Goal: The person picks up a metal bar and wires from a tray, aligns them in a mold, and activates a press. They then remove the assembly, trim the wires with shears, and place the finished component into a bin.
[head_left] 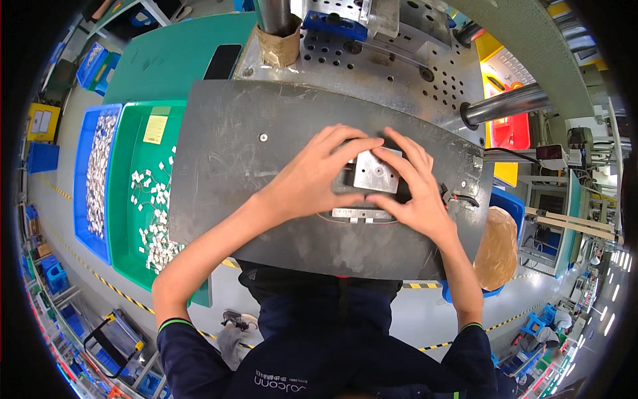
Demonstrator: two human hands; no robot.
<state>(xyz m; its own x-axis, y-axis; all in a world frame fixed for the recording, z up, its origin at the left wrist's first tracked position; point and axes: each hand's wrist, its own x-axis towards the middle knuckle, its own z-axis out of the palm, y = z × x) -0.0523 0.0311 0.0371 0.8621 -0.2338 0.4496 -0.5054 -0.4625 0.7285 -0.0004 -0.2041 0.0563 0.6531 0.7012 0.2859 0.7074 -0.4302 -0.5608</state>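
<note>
A small silver metal block [376,174] with several holes lies on the dark metal plate [266,173] in front of me. My left hand [319,174] curves around its left side, with the index fingertip at the far edge and the thumb by the near edge. From the right, my right hand [419,193] closes over the block, its index finger on the far part and its thumb close to my left thumb. Just nearer than the thumbs is a metal strip [362,213] in a rounded recess, with small white pieces along it. The fingers hide some of the block's edges.
Left of the plate stand a green bin [136,219] with white-ended wire pieces and a blue bin [86,166] full of small parts. A phone [223,62] lies beyond. Steel posts [508,105] and a perforated bed [332,56] rise behind. Dark cables [463,199] sit right.
</note>
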